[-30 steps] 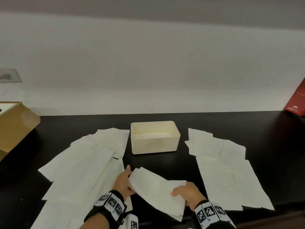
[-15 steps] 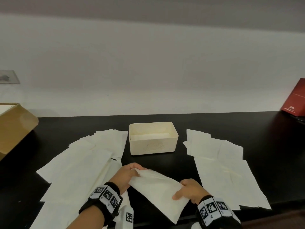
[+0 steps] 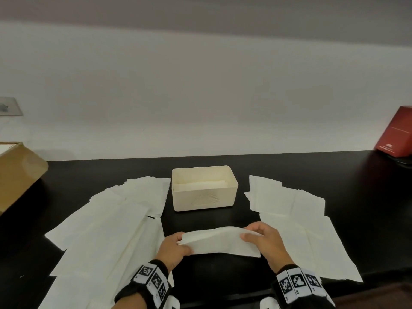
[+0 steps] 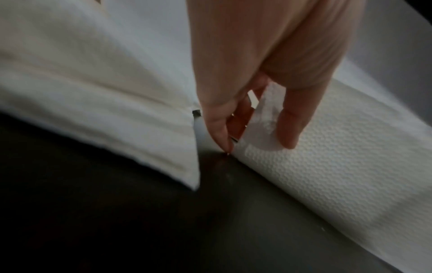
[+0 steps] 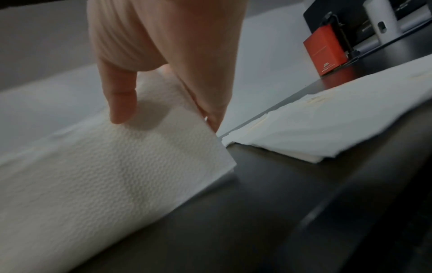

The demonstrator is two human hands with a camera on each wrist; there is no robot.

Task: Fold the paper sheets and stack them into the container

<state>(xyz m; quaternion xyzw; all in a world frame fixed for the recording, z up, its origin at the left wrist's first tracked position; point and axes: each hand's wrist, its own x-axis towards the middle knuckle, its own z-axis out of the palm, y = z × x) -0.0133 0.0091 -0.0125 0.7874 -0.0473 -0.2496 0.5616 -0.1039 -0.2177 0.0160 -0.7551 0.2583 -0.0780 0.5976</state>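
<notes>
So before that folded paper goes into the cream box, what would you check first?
1. Left hand pinches the folded sheet: ok.
2. Right hand pinches its other end: ok.
3. Fold edges lined up: cannot tell.
4. Container open on top: ok.
5. Room left inside, with paper already lying low in it: ok.
6. Black table bare between sheet and container: ok.
</notes>
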